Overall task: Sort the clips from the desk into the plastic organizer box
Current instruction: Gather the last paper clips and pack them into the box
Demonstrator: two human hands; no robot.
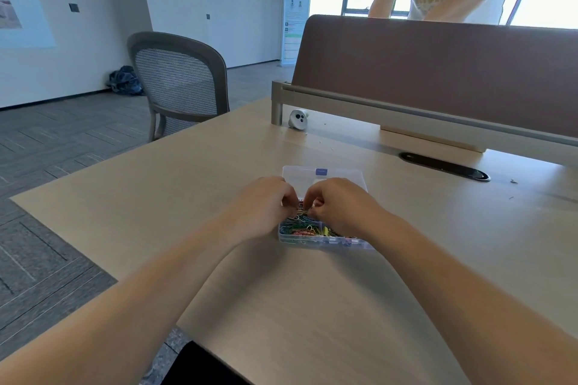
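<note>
A clear plastic organizer box (325,244) lies on the desk with its lid (325,178) open toward the far side. Its near compartments hold a heap of coloured paper clips (303,226). My left hand (266,206) and my right hand (341,206) hover together over the box, fingertips meeting above the clips. Both pinch a few clips (301,209) between curled fingers. The box's middle compartments are hidden under my hands.
The wooden desk (156,212) runs to a brown partition (438,72) at the back. A small white camera-like device (298,119) sits by the partition post, and a cable slot (444,166) lies behind the box. A mesh chair (178,84) stands left; a person leans beyond the partition.
</note>
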